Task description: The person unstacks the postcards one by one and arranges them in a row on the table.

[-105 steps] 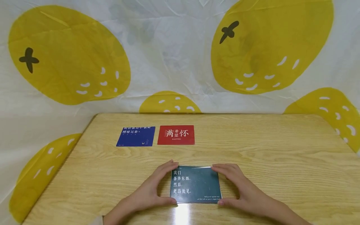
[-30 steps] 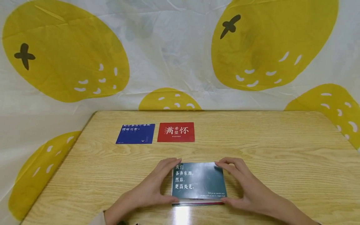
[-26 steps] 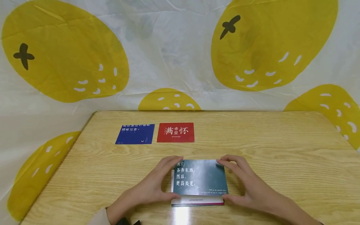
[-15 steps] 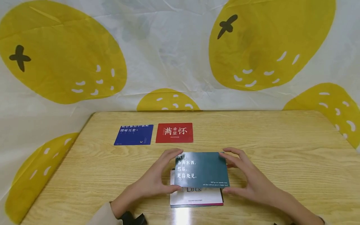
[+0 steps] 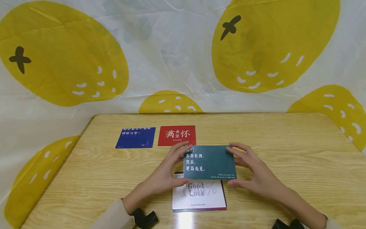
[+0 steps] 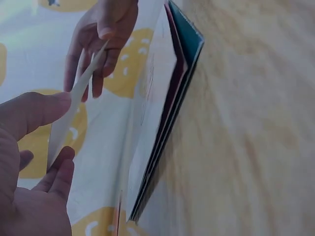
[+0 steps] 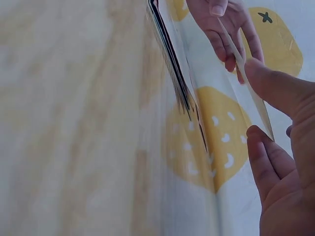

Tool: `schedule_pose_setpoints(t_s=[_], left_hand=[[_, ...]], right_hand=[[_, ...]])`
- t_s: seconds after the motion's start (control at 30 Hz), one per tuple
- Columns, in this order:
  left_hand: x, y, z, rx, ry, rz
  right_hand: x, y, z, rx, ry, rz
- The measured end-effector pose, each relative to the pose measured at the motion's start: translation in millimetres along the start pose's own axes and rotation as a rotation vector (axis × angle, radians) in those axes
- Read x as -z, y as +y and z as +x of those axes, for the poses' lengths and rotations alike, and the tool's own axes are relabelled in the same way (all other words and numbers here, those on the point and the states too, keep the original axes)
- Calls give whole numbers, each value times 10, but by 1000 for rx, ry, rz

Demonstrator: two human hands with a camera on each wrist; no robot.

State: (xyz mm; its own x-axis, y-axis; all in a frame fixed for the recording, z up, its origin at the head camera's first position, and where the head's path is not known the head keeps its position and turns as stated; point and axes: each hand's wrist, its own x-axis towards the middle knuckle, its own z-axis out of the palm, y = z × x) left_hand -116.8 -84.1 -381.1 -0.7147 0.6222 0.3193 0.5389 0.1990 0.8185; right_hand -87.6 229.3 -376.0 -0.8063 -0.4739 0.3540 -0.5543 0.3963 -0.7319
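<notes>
A dark green postcard [image 5: 211,163] with white lettering is held up off the table between both hands. My left hand [image 5: 164,170] grips its left edge, thumb at the near corner and fingers at the far one. On the opposite edge my right hand [image 5: 257,170] holds it the same way. Both wrist views show the card [image 6: 74,113] edge-on, raised above a stack. That stack of postcards [image 5: 200,197] lies below and nearer, a white "Good Luck" card on top, its far part hidden by the green card.
A blue postcard [image 5: 135,137] and a red postcard [image 5: 176,133] lie side by side at the back left of the wooden table [image 5: 286,143]. A white curtain [image 5: 171,47] printed with yellow fruit hangs behind the table's far edge.
Both hands have lifted the green postcard off the stack and carried it away from me and slightly right. The white "Good Luck" card beneath has come into view.
</notes>
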Motion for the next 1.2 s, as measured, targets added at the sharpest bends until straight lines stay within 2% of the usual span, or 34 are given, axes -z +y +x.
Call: schedule_pose_setpoints(t_s=[0.17,0.47,0.77,1.2], left_hand=[[-10,-1,73,10,27,-28],[-43,-25,239,39,41,-58],[-66,-71,418,21,49,-86],[-64,-164,630,153,37,-82]], right_hand=[[13,35,26,2,20,37],[74,83,73,-13,60,-42],[164,129,127,-40,107,-50],[245,268,217,-92,94,-100]])
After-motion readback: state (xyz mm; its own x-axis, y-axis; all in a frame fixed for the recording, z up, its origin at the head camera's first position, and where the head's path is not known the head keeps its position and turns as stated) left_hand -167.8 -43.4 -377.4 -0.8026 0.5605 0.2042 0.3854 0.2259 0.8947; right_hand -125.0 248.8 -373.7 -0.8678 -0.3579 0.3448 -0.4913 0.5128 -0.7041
